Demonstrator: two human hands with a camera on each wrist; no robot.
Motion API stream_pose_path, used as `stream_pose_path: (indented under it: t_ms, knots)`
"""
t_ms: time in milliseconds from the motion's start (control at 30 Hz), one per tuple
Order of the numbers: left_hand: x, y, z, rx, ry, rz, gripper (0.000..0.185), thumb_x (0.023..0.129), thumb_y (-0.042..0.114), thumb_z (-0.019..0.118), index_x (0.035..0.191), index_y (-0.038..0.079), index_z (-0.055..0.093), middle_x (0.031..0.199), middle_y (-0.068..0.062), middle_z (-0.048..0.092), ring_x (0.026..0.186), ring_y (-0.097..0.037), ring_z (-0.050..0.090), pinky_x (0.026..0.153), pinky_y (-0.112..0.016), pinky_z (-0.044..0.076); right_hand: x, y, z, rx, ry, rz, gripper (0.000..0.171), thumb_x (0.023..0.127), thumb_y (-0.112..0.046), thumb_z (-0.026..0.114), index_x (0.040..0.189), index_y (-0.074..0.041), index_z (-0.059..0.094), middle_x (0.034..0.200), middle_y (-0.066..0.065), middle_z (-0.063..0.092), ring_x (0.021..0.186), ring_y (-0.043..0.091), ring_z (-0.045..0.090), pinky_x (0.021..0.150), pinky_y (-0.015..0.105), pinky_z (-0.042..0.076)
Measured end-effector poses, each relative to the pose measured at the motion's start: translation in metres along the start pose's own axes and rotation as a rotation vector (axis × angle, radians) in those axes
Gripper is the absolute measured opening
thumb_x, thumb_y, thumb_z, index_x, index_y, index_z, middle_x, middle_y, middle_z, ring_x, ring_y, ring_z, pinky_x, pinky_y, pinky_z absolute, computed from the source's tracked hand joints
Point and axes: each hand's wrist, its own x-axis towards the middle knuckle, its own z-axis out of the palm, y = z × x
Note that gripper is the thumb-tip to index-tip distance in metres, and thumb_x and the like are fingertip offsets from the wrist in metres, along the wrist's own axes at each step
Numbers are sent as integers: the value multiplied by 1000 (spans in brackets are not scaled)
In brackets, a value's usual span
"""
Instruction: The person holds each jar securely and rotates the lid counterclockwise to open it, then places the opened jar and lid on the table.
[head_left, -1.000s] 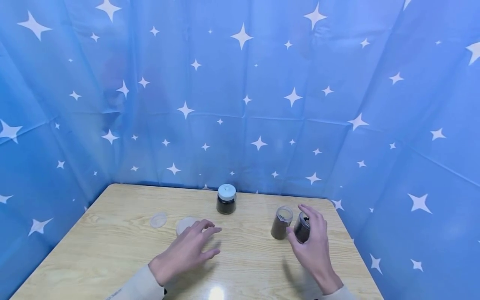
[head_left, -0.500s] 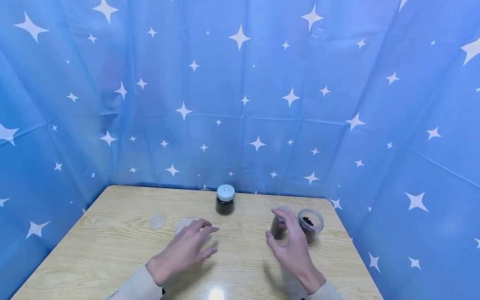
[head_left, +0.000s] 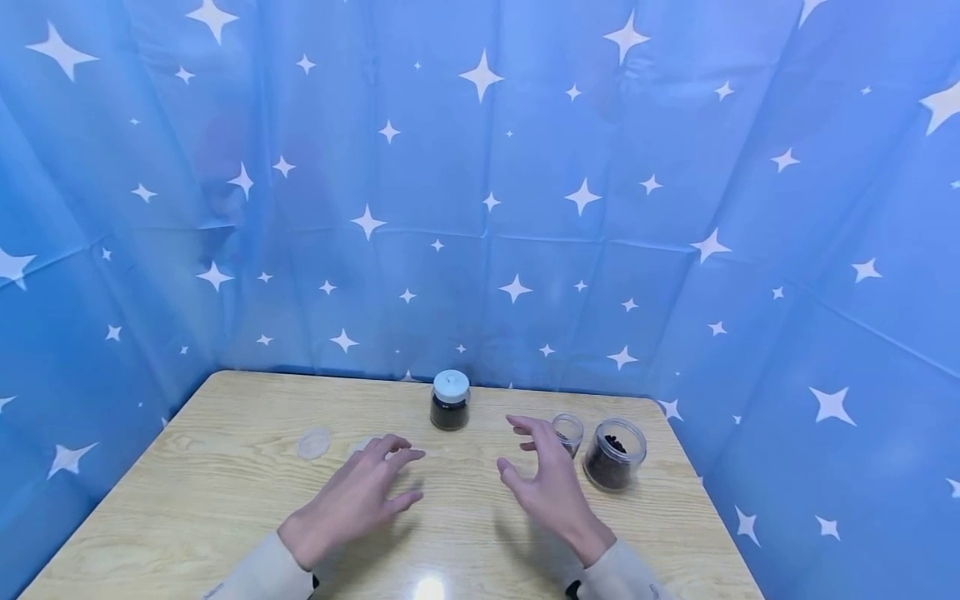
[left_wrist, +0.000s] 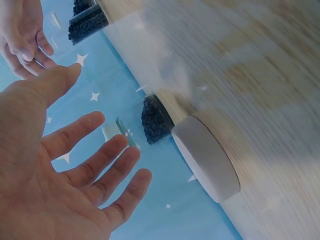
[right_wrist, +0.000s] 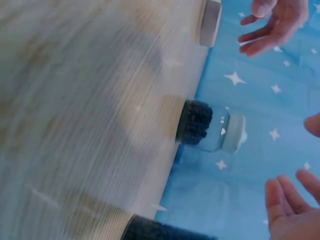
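My left hand hovers over the table with its fingers spread and loosely bent, nothing in them. A thick white round lid lies just beyond its fingers, mostly hidden behind the hand in the head view. My right hand is likewise in the air, fingers apart and holding nothing. Close to its right stands a narrow uncovered glass jar, partly hidden by that hand. A wider uncovered glass jar with dark beans is beside it. Between the hands, farther back, stands a pale-blue-lidded jar of dark beans.
A thin clear disc lies flat on the left part of the wooden table. A blue curtain with white stars hangs along the table's back and sides.
My right hand has moved left, from in front of the wide jar, past the narrow one, to the left of both. My left hand has drifted slightly left. The jars stand where they were.
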Motion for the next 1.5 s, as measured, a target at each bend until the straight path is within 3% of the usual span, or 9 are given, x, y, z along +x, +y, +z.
stream_pose_path:
  t_ms: [200,400,933,1200,1500]
  knots:
    - [-4,-6,-4,-11,2,-18,53,101,34,94,147,15,78,144,-11,76,129,-32,75,106,-60,67,13,-3,10,33,-73,86,68,102,-14,88,164,-15,61,157,6,69,138,26,71,113,47,66]
    - [-4,-10,-6,-16,5,-33,54,101,35,94,149,14,78,144,-12,76,127,-31,76,103,-56,70,24,1,19,88,-113,164,65,105,-15,85,165,-15,59,157,8,68,143,33,69,119,53,64]
    - [-6,-19,-12,-18,31,-103,56,98,34,97,148,16,79,144,-11,75,128,-32,77,97,-47,73,51,21,48,140,-176,324,68,108,-29,84,168,-12,56,168,12,61,152,37,64,125,59,59]
    - [-4,-22,-19,4,48,-83,54,99,34,96,147,15,79,143,-13,76,125,-33,78,97,-50,72,68,24,62,122,-177,352,69,107,-25,85,166,-7,56,168,18,60,152,42,64,127,62,57]
    - [-7,-27,-23,-5,88,-120,53,98,31,98,145,15,81,140,-12,77,124,-33,78,96,-48,73,82,27,81,159,-176,364,78,103,-23,90,167,0,52,170,24,57,156,46,60,129,62,55]
